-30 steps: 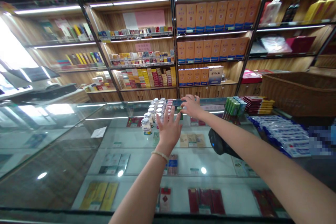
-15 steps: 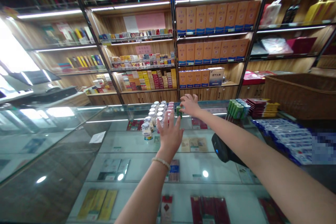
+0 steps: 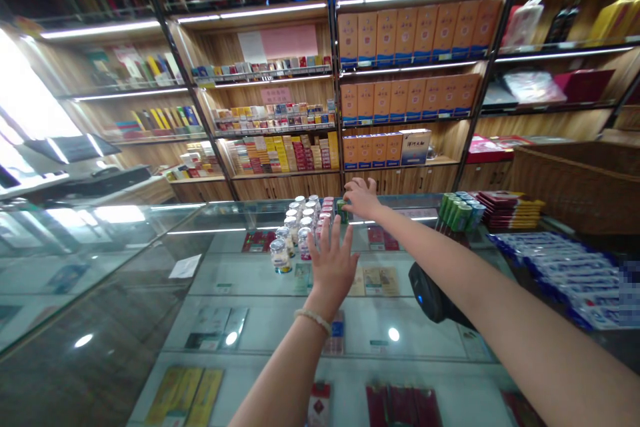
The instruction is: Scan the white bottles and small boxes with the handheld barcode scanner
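Note:
Over the glass counter point(image 3: 240, 307), my left hand point(image 3: 333, 270) is open with fingers spread, at the near right side of a cluster of small jars point(image 3: 281, 255) with white lids. Its fingertips partly cover the pink-topped containers point(image 3: 327, 205) in the right row; whether they touch is unclear. Farther back, my right hand point(image 3: 363, 199) has its fingers apart and bent, next to a small green canister point(image 3: 343, 211) at the end of the pink row. The thumb side seems to touch the canister, without a visible grip around it.
Green and blue canisters point(image 3: 457, 211) stand at the back right beside stacked red and yellow packs point(image 3: 505, 209). Blue-white packets point(image 3: 560, 273) lie right, before a wicker basket point(image 3: 575, 183). A black scanner-like device point(image 3: 427, 293) is under my right forearm. Paper point(image 3: 185, 266) lies left.
My left hand has shifted slightly right and down, off the jars somewhat. My right hand stays beside the green canister. The view has moved slightly.

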Action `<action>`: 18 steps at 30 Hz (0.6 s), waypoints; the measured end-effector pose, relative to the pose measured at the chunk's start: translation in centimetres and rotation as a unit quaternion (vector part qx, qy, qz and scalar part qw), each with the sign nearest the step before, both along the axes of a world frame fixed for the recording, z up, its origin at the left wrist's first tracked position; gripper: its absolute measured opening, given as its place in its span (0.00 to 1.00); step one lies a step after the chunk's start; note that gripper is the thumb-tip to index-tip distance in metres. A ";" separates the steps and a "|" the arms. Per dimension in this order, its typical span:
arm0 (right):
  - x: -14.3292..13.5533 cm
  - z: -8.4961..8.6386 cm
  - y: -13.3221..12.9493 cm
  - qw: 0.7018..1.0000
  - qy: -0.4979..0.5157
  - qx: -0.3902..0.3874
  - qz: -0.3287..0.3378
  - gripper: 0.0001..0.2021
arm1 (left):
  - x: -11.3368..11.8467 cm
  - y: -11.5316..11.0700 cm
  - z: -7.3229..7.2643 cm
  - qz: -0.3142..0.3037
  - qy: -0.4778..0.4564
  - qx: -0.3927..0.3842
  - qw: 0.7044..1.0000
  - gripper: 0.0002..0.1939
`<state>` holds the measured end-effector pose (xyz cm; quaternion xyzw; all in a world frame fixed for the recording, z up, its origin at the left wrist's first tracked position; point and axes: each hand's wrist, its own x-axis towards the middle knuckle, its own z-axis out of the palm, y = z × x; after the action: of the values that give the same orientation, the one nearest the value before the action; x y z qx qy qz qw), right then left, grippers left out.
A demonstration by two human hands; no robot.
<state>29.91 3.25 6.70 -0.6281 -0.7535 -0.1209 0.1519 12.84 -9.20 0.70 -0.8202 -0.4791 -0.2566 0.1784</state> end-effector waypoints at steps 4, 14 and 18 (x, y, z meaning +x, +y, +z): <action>0.0 0.0 0.8 1.000 -0.004 -0.003 0.001 0.12 | -0.1 0.2 -0.3 0.002 0.000 0.006 1.000 0.33; 0.0 0.0 1.7 1.000 -0.005 -0.001 0.002 0.12 | -0.1 0.0 -0.3 0.000 -0.007 0.019 1.000 0.32; 0.1 -0.1 1.8 1.000 -0.007 -0.002 0.001 0.13 | -0.1 0.0 -0.2 0.003 -0.007 0.017 1.000 0.32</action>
<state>29.99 5.09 6.63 -0.6268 -0.7555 -0.1235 0.1453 12.75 -9.22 0.51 -0.8139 -0.4784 -0.2700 0.1891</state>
